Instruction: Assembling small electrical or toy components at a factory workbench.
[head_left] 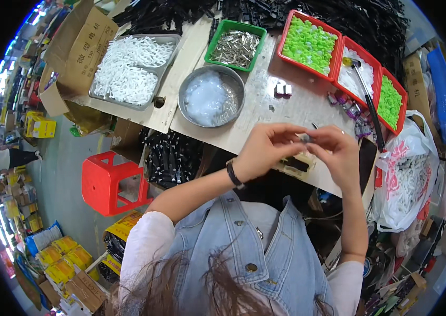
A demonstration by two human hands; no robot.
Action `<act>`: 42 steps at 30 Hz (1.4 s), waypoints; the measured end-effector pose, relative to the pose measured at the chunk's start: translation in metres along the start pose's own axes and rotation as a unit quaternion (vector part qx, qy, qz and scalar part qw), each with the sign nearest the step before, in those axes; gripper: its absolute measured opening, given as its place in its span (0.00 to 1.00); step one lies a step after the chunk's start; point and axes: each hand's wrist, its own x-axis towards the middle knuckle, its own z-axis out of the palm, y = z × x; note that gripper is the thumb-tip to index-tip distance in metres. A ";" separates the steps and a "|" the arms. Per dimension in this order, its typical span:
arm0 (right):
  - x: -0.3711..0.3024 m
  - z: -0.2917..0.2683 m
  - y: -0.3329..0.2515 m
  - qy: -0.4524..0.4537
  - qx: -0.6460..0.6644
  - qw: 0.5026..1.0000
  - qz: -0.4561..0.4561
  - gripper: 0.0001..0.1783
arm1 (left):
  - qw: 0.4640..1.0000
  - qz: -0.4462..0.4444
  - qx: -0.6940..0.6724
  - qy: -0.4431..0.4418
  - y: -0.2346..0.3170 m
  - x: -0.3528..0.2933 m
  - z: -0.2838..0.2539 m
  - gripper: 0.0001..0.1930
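Observation:
My left hand (262, 150) and my right hand (340, 158) meet over the table's near edge, fingertips pinched together. Between them is a small grey part (305, 138), mostly covered by the fingers, its kind unclear. A thin dark tip (314, 125) shows just beyond the right fingers. Under the hands sits a small pale yellow block or fixture (298, 164), partly hidden. Ahead of the left hand stands a round metal bowl (183, 100) with a whitish grease-like mass and metal pins. Two small silver motors (283, 90) stand past the hands; several more motors (354, 109) lie to the right.
A green tray (259, 32) holds metal pins. Red trays (333, 78) carry green and white pieces, with a hammer (369, 95) across one. Left is a clear tray (149, 107) of white parts; black parts (318, 16) pile behind. A white bag (405, 195) hangs right; a red stool (99, 184) stands left.

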 end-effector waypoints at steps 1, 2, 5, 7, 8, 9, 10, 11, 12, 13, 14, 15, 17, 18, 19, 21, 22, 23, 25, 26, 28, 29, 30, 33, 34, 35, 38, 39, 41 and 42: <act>0.002 -0.003 -0.005 -0.030 -0.031 0.999 -0.018 0.14 | 0.996 -0.052 -0.075 -0.006 -0.003 0.001 -0.001 0.19; 0.001 -0.001 -0.012 0.015 0.045 0.999 -0.018 0.14 | 0.992 -0.077 -0.099 0.001 0.001 0.001 -0.001 0.17; -0.019 -0.026 0.022 0.105 -0.110 0.988 0.027 0.12 | 0.985 -0.072 -0.155 -0.001 0.002 -0.004 -0.004 0.16; -0.043 -0.025 0.047 0.037 -0.199 0.976 0.084 0.08 | 0.977 -0.090 -0.194 -0.012 0.005 -0.011 -0.009 0.16; -0.052 -0.018 0.054 0.056 -0.199 0.974 0.093 0.09 | 0.972 -0.099 -0.214 -0.010 0.005 -0.016 -0.011 0.16; -0.057 -0.011 0.058 0.077 -0.198 0.972 0.101 0.09 | 0.966 -0.109 -0.233 -0.010 0.006 -0.020 -0.012 0.16; -0.056 -0.005 0.061 0.088 -0.196 0.973 0.088 0.08 | 0.964 -0.107 -0.244 -0.013 0.007 -0.023 -0.013 0.16; -0.057 0.001 0.063 0.100 -0.192 0.973 0.074 0.08 | 0.965 -0.106 -0.239 -0.012 0.009 -0.027 -0.011 0.15; -0.059 0.006 0.064 0.112 -0.189 0.974 0.060 0.07 | 0.966 -0.105 -0.235 -0.010 0.011 -0.030 -0.010 0.15; -0.061 0.009 0.065 0.112 -0.206 0.971 0.053 0.06 | 0.968 -0.105 -0.230 -0.009 0.011 -0.033 -0.009 0.15; -0.059 0.012 0.065 0.111 -0.224 0.967 0.044 0.05 | 0.967 -0.105 -0.230 -0.006 0.011 -0.036 -0.011 0.15; -0.059 0.014 0.064 0.110 -0.242 0.963 0.035 0.05 | 0.967 -0.106 -0.231 -0.003 0.010 -0.038 -0.012 0.15; -0.061 0.015 0.064 0.127 -0.319 0.939 -0.040 0.06 | 0.966 -0.108 -0.236 0.002 0.010 -0.044 -0.014 0.14; -0.063 0.012 0.069 0.135 -0.356 0.920 -0.090 0.07 | 0.965 -0.108 -0.240 0.004 0.011 -0.046 -0.015 0.14; -0.065 0.009 0.072 0.143 -0.392 0.898 -0.139 0.07 | 0.964 -0.109 -0.244 0.006 0.011 -0.049 -0.016 0.14; -0.072 0.006 0.068 0.129 -0.385 0.900 -0.159 0.08 | 0.961 -0.117 -0.249 0.001 0.008 -0.054 -0.015 0.13; -0.075 0.005 0.067 0.123 -0.382 0.900 -0.169 0.08 | 0.960 -0.122 -0.251 -0.002 0.007 -0.056 -0.015 0.13; -0.078 0.005 0.067 0.128 -0.369 0.907 -0.155 0.09 | 0.961 -0.121 -0.250 -0.003 0.006 -0.057 -0.014 0.13; -0.086 0.006 0.070 0.138 -0.343 0.921 -0.126 0.09 | 0.961 -0.119 -0.249 -0.005 0.003 -0.058 -0.011 0.13; -0.086 0.006 0.069 0.147 -0.335 0.924 -0.111 0.08 | 0.964 -0.114 -0.238 -0.004 0.001 -0.059 -0.011 0.13; -0.082 0.004 0.068 0.164 -0.319 0.930 -0.081 0.08 | 0.971 -0.104 -0.217 -0.001 -0.005 -0.060 -0.008 0.12; -0.080 0.004 0.067 0.152 -0.316 0.934 -0.073 0.07 | 0.972 -0.105 -0.210 0.000 -0.005 -0.061 -0.006 0.13; -0.077 0.003 0.064 0.141 -0.312 0.937 -0.066 0.07 | 0.973 -0.107 -0.203 0.002 -0.006 -0.062 -0.004 0.13; -0.076 0.000 0.058 0.096 -0.315 0.943 -0.048 0.06 | 0.976 -0.108 -0.189 0.007 -0.009 -0.067 -0.003 0.13; -0.076 -0.001 0.058 0.079 -0.317 0.944 -0.042 0.05 | 0.976 -0.108 -0.186 0.008 -0.010 -0.069 -0.003 0.13; -0.075 -0.002 0.059 0.070 -0.334 0.938 -0.056 0.06 | 0.976 -0.110 -0.187 0.007 -0.011 -0.069 -0.003 0.13; -0.070 -0.001 0.061 0.053 -0.374 0.923 -0.079 0.07 | 0.976 -0.112 -0.188 0.005 -0.015 -0.071 0.001 0.12; -0.069 0.000 0.061 0.052 -0.380 0.920 -0.074 0.07 | 0.976 -0.112 -0.188 0.005 -0.016 -0.071 0.003 0.12; -0.067 0.001 0.060 0.056 -0.380 0.922 -0.046 0.07 | 0.978 -0.111 -0.179 0.003 -0.016 -0.071 0.005 0.12; -0.067 0.001 0.059 0.059 -0.372 0.926 -0.021 0.07 | 0.979 -0.111 -0.170 0.002 -0.014 -0.071 0.006 0.12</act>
